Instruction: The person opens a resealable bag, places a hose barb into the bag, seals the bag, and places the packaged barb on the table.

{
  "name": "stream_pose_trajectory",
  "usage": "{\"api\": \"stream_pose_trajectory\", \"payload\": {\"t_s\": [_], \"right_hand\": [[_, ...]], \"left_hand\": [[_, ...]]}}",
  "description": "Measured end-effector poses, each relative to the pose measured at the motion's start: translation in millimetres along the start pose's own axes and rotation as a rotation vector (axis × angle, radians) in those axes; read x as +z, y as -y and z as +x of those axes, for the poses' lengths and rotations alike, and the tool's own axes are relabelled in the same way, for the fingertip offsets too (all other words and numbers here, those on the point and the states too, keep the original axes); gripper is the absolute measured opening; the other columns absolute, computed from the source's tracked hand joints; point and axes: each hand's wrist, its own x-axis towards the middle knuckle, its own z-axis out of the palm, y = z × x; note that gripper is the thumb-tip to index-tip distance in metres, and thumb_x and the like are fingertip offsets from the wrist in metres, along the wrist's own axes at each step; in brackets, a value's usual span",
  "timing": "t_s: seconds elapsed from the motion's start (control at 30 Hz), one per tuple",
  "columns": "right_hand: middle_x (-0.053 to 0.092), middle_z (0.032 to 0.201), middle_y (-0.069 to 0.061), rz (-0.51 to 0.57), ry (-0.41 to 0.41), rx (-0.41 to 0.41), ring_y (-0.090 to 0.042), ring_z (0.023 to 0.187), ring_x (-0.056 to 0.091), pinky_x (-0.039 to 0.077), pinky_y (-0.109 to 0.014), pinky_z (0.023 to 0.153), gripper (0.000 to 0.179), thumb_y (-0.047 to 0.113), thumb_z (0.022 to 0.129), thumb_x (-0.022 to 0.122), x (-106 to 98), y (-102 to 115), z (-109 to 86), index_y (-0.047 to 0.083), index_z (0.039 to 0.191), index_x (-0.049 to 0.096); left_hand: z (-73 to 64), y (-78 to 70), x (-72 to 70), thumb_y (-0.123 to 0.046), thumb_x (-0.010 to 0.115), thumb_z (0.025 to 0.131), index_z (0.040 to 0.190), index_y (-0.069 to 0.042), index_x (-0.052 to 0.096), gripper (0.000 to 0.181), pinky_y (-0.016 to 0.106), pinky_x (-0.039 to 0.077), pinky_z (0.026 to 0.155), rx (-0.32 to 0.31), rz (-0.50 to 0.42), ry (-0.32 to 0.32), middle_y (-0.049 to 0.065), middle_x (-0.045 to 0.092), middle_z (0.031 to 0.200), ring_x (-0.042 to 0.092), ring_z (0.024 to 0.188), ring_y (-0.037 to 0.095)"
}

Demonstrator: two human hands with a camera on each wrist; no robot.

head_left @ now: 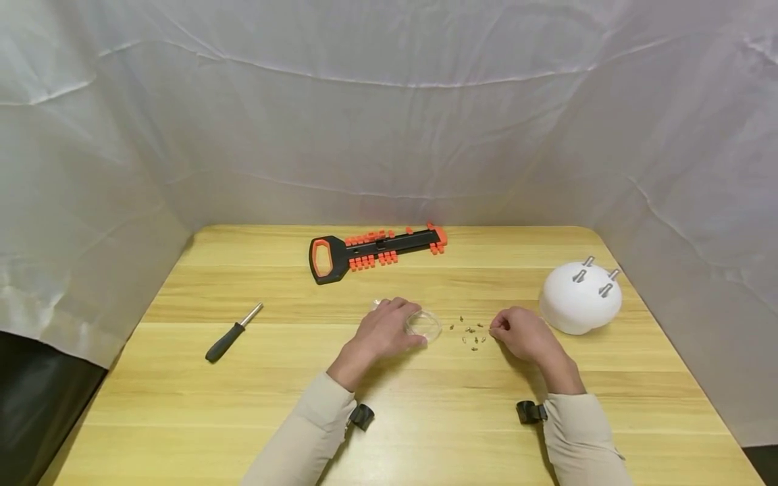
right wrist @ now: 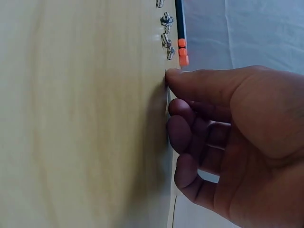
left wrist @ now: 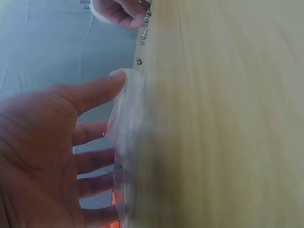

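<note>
My left hand (head_left: 387, 327) holds a crumpled clear plastic bag (head_left: 424, 326) low over the wooden table. In the left wrist view the thumb lies on one edge of the bag (left wrist: 128, 102), with the other fingers spread behind it. To the right of the bag lie several small metal fittings (head_left: 470, 330), loosely scattered; the right wrist view shows hexagonal collars on some fittings (right wrist: 166, 20). My right hand (head_left: 521, 332) is at their right side, its fingers curled and thumb tip down at the tabletop. I cannot tell whether a fitting is pinched there.
A white rounded object with metal prongs (head_left: 580, 300) stands behind the right hand. Near the back edge lies a black tool holder with orange clips (head_left: 389, 244). A black-handled screwdriver-like tool (head_left: 234, 333) is on the left. Pale sheeting (head_left: 389, 135) surrounds the wooden table (head_left: 182, 405).
</note>
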Motion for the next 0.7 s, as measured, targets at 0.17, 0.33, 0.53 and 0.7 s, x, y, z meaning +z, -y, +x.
{"api": "stream_pose_trajectory", "payload": {"t_s": [0.17,0.33,0.53,0.7], "right_hand": [[0.063,0.093,-0.005,0.050,-0.032,-0.038,-0.018,0.082,0.056,0.047,-0.037,0.076,0.014,0.018,0.097,0.055,0,6,2.1,0.010,0.093,0.067],[0.062,0.100,-0.009,0.129,-0.078,-0.068,-0.021,0.088,0.058,0.050,-0.037,0.076,0.013,0.017,0.098,0.055,4,21,7.0,0.009,0.098,0.065],[0.058,0.103,-0.010,0.207,-0.083,-0.092,-0.019,0.085,0.057,0.048,-0.031,0.071,0.012,0.018,0.098,0.056,11,44,12.3,0.008,0.098,0.064],[0.059,0.101,-0.008,0.214,-0.086,-0.132,-0.018,0.086,0.058,0.050,-0.032,0.074,0.010,0.018,0.096,0.059,18,61,15.3,0.010,0.095,0.066]], "left_hand": [[-0.5,-1.7,-2.0,-0.052,0.070,0.083,0.140,-0.024,0.051,0.066,0.047,0.047,0.095,-0.002,0.009,-0.002,0.002,0.054,0.136,0.052,0.120,0.024],[-0.2,-3.1,-3.8,-0.053,0.069,0.083,0.140,-0.026,0.050,0.066,0.050,0.044,0.098,-0.010,0.032,0.012,0.001,0.054,0.137,0.053,0.120,0.024],[0.4,-4.5,-5.3,-0.053,0.070,0.083,0.140,-0.025,0.051,0.067,0.050,0.044,0.098,-0.017,0.039,0.020,0.002,0.054,0.138,0.053,0.119,0.024],[-0.3,-5.3,-4.7,-0.052,0.071,0.082,0.139,-0.023,0.053,0.066,0.049,0.046,0.095,-0.016,0.032,0.004,0.003,0.055,0.136,0.054,0.118,0.025]]}}
